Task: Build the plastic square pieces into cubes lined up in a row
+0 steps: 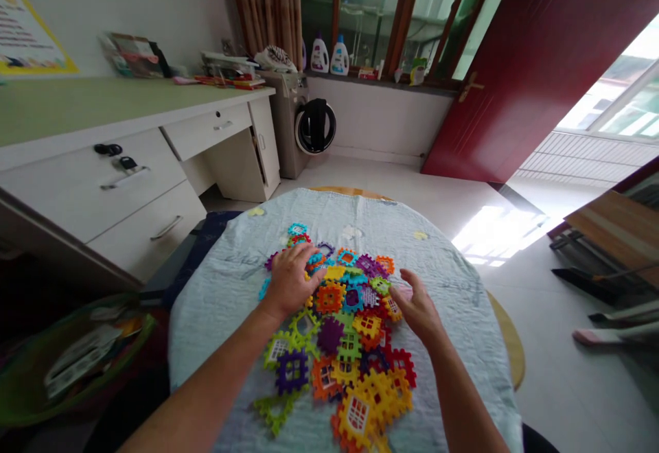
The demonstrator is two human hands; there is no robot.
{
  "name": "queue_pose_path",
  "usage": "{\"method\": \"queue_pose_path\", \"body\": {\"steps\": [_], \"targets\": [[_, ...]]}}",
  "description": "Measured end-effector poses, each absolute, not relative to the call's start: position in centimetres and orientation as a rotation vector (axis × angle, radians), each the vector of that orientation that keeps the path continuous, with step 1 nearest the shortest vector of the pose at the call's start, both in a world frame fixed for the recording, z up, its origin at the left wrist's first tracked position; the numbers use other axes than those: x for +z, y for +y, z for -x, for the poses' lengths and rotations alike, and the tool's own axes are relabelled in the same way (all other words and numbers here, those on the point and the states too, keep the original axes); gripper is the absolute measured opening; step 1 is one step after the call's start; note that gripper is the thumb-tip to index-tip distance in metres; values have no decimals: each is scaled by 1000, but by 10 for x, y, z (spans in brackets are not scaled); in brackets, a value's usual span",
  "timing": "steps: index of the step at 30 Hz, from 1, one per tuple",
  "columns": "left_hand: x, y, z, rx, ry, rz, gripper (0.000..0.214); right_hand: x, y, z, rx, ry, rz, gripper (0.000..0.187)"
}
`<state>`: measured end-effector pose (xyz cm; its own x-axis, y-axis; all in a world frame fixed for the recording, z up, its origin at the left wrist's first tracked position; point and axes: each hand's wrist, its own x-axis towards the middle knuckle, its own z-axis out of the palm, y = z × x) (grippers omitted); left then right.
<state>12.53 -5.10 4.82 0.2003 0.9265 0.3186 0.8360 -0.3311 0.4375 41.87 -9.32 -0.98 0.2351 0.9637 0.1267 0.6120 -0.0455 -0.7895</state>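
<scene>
A loose heap of colourful plastic building pieces with toothed edges lies on the cloth-covered round table (206, 329). My left hand (293, 278) rests over the heap's far left side, fingers stretched forward and thumb apart; pieces under the palm are hidden. At the heap's right edge is my right hand (418, 307), its fingers apart beside a lime-green piece (381, 285). Between the hands lie an orange square (330, 298) and a blue square (353, 297). Nearer to me are a dark purple square (292, 371), a green triangle (275, 412) and joined yellow pieces (378, 398).
On the left stands a white desk (128, 120) with drawers. A washing machine (293, 123) with its door open is behind the table. A basket (139, 343) of mixed items sits at lower left. A red door (515, 62) stands at the right.
</scene>
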Motion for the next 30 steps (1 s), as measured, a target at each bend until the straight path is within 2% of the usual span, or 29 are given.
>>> {"method": "queue_pose_path", "body": {"steps": [3, 6, 8, 10, 13, 16, 18, 21, 25, 27, 30], "targets": [[51, -20, -119, 414, 1790, -2346, 34, -21, -106, -411, 552, -1599, 1796, 65], [42, 5, -120, 3, 1771, -2330, 59, -26, -117, -396, 502, -1745, 1769, 71], [36, 13, -122, -88, 1728, -2328, 74, -24, -122, -386, 518, -1826, 1724, 77], [33, 13, -123, -71, 1708, -2344, 71, -20, -125, -379, 559, -1893, 1664, 82], [35, 0, -123, 3, 1673, -2359, 50, -13, -127, -374, 669, -1912, 1557, 84], [43, -21, -120, 259, 1619, -2319, 32, -8, -127, -370, 766, -1867, 1472, 77], [51, -33, -119, 449, 1566, -2228, 28, -5, -125, -367, 797, -1831, 1442, 69], [62, -45, -115, 597, 1468, -2092, 28, 0, -120, -360, 811, -1783, 1410, 54], [69, -50, -104, 618, 1396, -1993, 33, 12, -106, -348, 923, -1694, 1421, 34], [69, -49, -94, 581, 1374, -1956, 36, 16, -99, -342, 973, -1624, 1436, 33], [66, -49, -80, 488, 1333, -1943, 42, 17, -91, -338, 905, -1541, 1462, 42]]}}
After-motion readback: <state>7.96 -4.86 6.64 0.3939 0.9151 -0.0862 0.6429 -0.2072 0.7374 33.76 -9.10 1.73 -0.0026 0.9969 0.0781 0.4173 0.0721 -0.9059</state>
